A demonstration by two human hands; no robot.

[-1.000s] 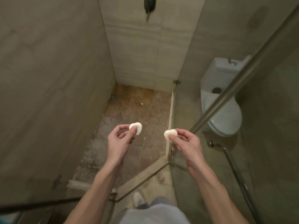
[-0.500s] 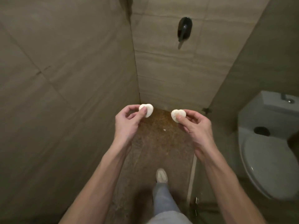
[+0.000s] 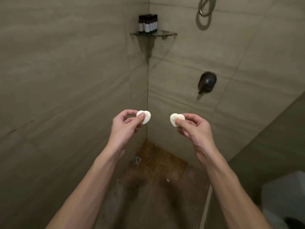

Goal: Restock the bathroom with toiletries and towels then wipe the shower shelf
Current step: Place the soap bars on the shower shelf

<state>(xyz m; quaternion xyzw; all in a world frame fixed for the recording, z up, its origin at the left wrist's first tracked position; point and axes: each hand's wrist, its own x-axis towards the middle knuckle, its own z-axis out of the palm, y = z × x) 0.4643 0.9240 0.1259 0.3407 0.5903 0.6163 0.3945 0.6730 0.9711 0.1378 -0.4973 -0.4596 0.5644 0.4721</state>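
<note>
Beige tiled walls point(image 3: 66, 80) meet in a corner straight beyond the hands, and a brown pebbled shower floor point(image 3: 161, 187) lies below and past them. Low on the far right of the right hand, a white fixture point(image 3: 283, 195) shows only in part.

The left hand point(image 3: 125, 128) and the right hand point(image 3: 196, 129) are held out side by side, well apart from each other. Each is curled, pinching a soap between thumb and fingertips.

High above the left hand, a glass corner shelf point(image 3: 153, 34) sits in the wall corner. A tight cluster of small dark bottles point(image 3: 147, 23) with pale labels stands upright on it, toward its left. A looped metal shower hose point(image 3: 205, 7) hangs above the right hand, and a black valve handle point(image 3: 207, 83) is on the wall just above that hand.

The left soap point(image 3: 145, 116) is a small, flat, creamy white heart with a matte face, and the thumb covers its left lobe. The right soap point(image 3: 176, 119) matches it in shape and colour, and the thumb lies across its right lobe. The two soaps face each other across the gap, not touching.

A small square metal drain point(image 3: 136, 160) is set in the floor below the left hand.
</note>
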